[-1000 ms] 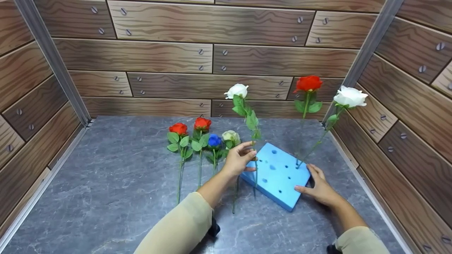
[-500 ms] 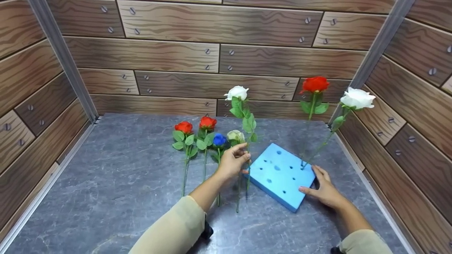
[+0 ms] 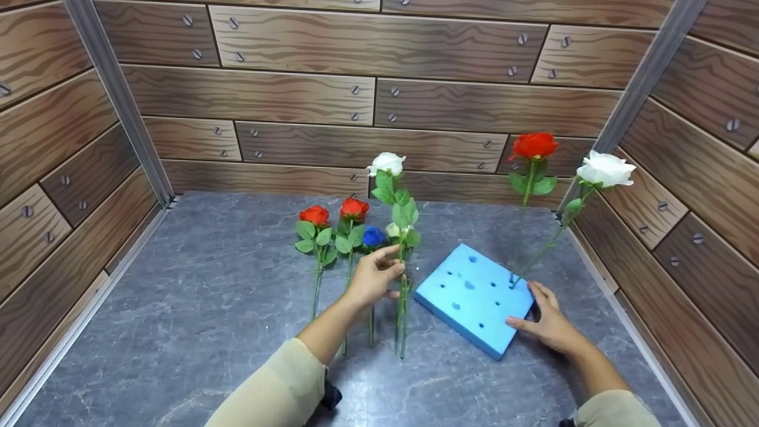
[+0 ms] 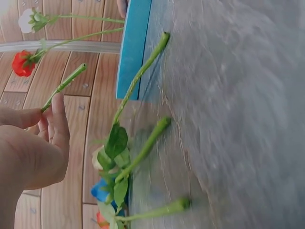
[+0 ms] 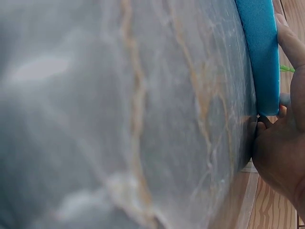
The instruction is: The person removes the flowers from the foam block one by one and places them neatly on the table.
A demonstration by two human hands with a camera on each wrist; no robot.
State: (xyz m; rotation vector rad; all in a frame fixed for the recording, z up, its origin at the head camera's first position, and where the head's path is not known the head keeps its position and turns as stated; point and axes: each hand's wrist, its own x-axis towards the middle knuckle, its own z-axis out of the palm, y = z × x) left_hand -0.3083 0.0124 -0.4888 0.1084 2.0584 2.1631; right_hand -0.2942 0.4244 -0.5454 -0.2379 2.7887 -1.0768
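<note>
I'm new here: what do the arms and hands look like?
They're a person's: the left hand and right hand are bare, without gloves. Light beige sleeves end well short of the hands, and a small black object shows beside each.

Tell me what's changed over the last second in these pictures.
The left hand has carried the white rose toward the person's left, away from the blue block; in the head view it now overlaps the pale rose. Nothing was newly grasped or released. The right hand stays on the block, two roses stay stuck in it, and the lying roses haven't moved.
</note>
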